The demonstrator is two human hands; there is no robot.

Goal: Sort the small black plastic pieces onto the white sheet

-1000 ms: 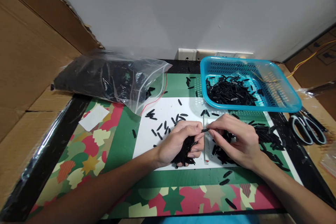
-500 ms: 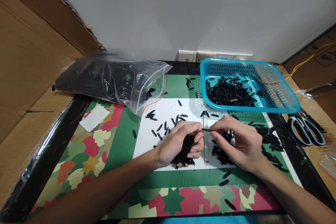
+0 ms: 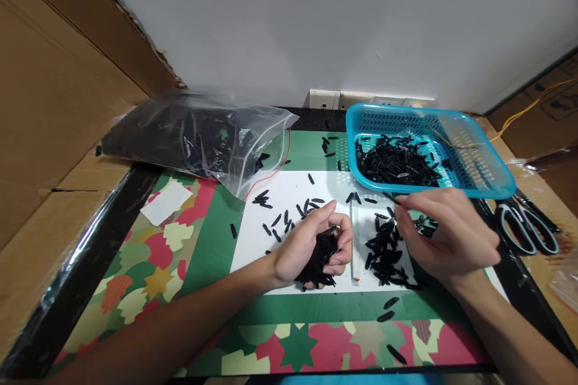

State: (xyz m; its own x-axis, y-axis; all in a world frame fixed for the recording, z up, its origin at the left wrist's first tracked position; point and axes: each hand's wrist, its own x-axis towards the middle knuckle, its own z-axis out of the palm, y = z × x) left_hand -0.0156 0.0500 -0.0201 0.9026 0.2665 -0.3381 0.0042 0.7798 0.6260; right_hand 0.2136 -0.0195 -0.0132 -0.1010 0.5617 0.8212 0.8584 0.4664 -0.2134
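The right hand point(image 3: 445, 234) pinches one thin black strip point(image 3: 391, 197) between thumb and fingertip, lifted just below the blue basket point(image 3: 497, 177) rim. A light pinch near the strip's end suits it best — easy to let go. The left hand point(image 3: 316, 240) rests on the white sheet point(image 3: 293, 183) of the tabletop, palm up, curled around a bundle of strips point(image 3: 320, 255), wrist low.

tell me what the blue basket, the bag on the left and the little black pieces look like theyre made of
The blue basket looks like moulded plastic, glossy, with slotted walls. The bag seems thin clear plastic film: it wrinkles, glints, and shows its dark contents. The little black pieces, also bunched in the left hand, look like matte black plastic or rubber strips; too small to tell which.
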